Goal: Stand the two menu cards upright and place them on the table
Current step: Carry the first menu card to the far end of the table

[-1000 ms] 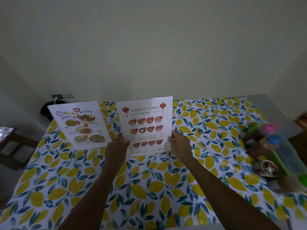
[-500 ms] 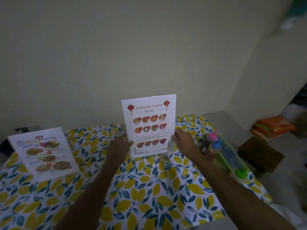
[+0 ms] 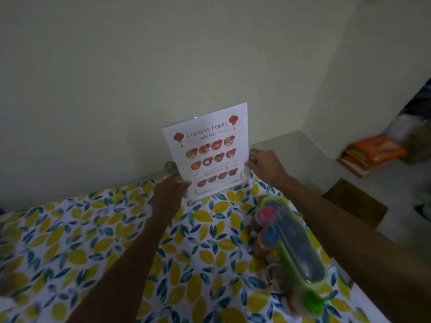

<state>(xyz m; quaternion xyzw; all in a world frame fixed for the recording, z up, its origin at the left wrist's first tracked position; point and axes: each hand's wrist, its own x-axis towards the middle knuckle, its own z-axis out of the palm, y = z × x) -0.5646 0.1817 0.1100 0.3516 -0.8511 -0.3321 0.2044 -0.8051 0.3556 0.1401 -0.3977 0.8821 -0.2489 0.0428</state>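
Observation:
The white Chinese food menu card stands upright in a clear holder near the far right corner of the table, which wears a cloth printed with yellow lemons. It tilts slightly left. My left hand grips its lower left edge. My right hand pinches its right edge a little higher up. I cannot tell whether the holder's base rests on the cloth. The second menu card is out of view.
A green caddy with pink-capped and blue-capped bottles stands along the table's right side, just under my right forearm. A plain wall rises right behind the table. Orange packets lie on the floor at the right, beside a wooden stool.
The Chinese menu card has travelled right, toward the far right corner, held in both hands. My view swung right with it, so the second card at the left dropped out of sight.

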